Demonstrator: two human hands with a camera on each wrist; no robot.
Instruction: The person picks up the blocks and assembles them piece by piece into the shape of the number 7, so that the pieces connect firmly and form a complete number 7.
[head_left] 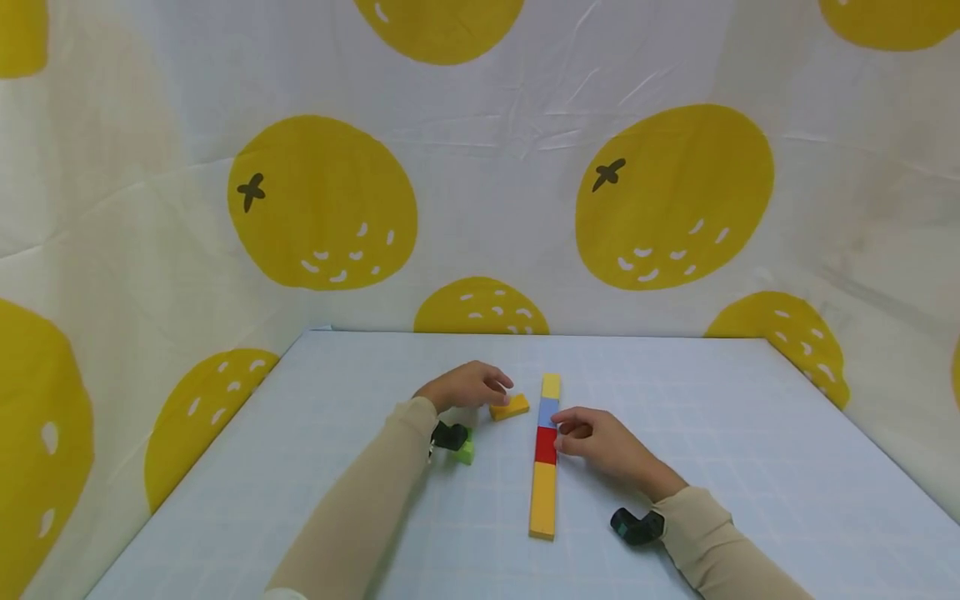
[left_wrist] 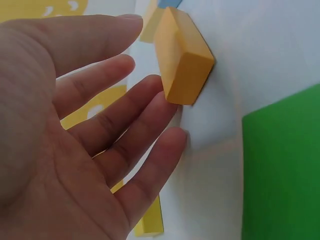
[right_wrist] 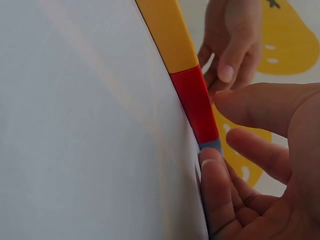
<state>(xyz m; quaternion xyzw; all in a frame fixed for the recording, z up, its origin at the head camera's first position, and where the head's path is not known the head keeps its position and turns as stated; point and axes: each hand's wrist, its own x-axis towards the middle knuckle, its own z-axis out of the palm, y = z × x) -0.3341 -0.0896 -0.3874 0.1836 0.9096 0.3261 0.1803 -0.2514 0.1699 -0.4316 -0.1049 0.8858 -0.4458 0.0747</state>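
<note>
A straight row of blocks lies on the table: a yellow block [head_left: 551, 386] at the far end, then a blue block [head_left: 547, 412], a red block [head_left: 546, 445] and a long orange block [head_left: 542, 500] nearest me. My right hand [head_left: 606, 442] is at the row's right side, with loosely bent fingers by the blue block and the thumb near the red one. My left hand [head_left: 468, 386] is over a loose orange block [head_left: 510, 407] left of the row. In the left wrist view its fingers [left_wrist: 145, 120] are spread beside that block, gripping nothing; whether they touch it I cannot tell.
A green block [head_left: 465, 450] lies near the left wrist, partly covered by the black wrist camera [head_left: 450, 436]. Another yellow block [left_wrist: 151, 220] shows behind the left hand in the left wrist view. A fruit-patterned curtain [head_left: 495, 200] stands along the table's back edge.
</note>
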